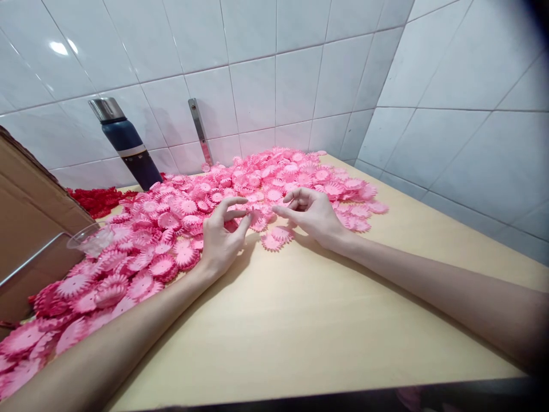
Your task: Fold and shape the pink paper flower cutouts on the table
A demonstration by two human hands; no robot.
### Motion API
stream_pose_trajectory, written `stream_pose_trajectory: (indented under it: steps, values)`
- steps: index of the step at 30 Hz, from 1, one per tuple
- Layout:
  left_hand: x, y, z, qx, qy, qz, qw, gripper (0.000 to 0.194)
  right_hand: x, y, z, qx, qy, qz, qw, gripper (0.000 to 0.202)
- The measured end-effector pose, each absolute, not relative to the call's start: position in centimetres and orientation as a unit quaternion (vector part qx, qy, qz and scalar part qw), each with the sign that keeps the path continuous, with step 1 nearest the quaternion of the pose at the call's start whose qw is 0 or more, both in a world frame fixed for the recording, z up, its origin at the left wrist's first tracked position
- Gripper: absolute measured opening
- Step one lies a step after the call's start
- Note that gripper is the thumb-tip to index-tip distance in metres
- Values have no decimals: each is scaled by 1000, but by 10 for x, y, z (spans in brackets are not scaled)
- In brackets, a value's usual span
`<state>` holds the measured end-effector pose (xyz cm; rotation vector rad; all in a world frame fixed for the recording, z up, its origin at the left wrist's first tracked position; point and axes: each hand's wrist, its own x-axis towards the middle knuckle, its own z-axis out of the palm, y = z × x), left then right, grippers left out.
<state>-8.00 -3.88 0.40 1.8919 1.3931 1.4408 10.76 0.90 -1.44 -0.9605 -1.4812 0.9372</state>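
Observation:
Both hands are raised over the near edge of a heap of pink scalloped fabric flower pieces [184, 206]. My left hand [223, 237] has its thumb and fingers brought together in a pinch, with a bit of pink at the tips; whether that is held or lies behind cannot be made out. Facing it, my right hand [315, 217] has curled fingers close to the thumb, and anything between them is too small to name. A small gap separates the two sets of fingertips. Just below them, a pair of loose pink flower pieces [272, 242] lies on the table.
Pink pieces cover the back and left of the pale wooden table [300, 320]. At the left are a dark blue bottle [128, 143], red pieces [96, 201], a clear plastic cup [92, 240] and a cardboard box [34, 212]. A metal strip [198, 123] stands against the tiled wall [295, 80].

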Motion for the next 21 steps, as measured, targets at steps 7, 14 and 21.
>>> stream_pose_trajectory:
  steps: [7,14,21]
  values:
    - [-80,-40,6,701,453,482,268,36,105,-5,-6,-290,-752,371,462,25]
    - [-81,-36,5,682,473,484,279,37,107,0,-9,-321,-700,422,479,28]
    - [-80,-35,3,678,481,476,287,36,107,0,-9,-308,-700,429,481,32]
